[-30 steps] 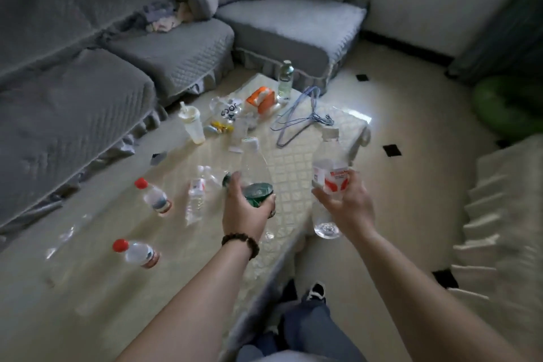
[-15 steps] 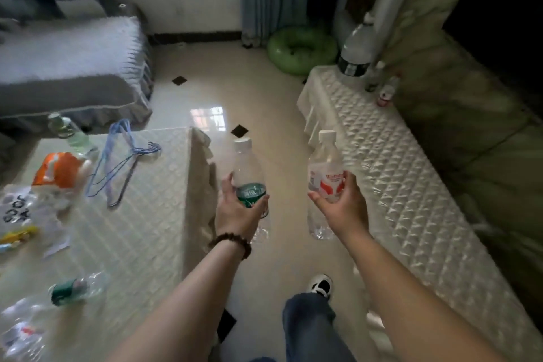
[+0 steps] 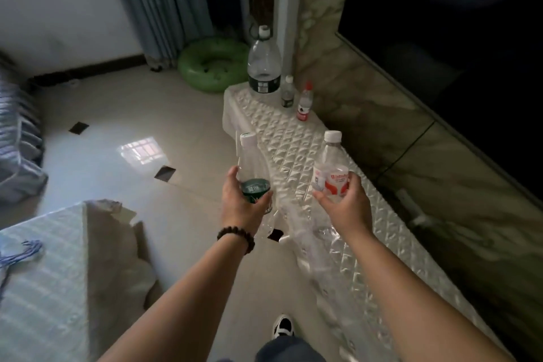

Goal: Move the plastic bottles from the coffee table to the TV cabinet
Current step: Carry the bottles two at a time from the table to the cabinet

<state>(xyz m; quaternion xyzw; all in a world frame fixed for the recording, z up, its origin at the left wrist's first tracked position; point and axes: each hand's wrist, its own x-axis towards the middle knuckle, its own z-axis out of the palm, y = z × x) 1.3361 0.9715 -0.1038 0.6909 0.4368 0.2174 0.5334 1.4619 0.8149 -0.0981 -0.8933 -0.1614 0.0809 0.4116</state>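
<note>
Along the right wall runs the TV cabinet [image 3: 308,144], long, topped with a quilted white cover, dark screen above it. Lower left, a corner of the table [image 3: 44,288] shows under a similar quilted cover, with blue cord at its edge. Green inflatable ring [image 3: 211,64] lies on the floor by the curtain, just past the cabinet's far end. Far end of the cabinet carries three upright bottles: large clear bottle [image 3: 263,62], then a small dark-label bottle [image 3: 288,92], then a small red-cap bottle [image 3: 304,103], close together. Left hand [image 3: 244,200], beaded bracelet at the wrist, is wrapped around the green-label bottle [image 3: 252,173], upright, over the floor just beside the cabinet's near edge. Right hand [image 3: 343,203] is clamped on the red-label bottle [image 3: 332,167], upright, white cap, held above the cabinet top, not touching it. One shoe [image 3: 282,326] shows at the bottom.
</note>
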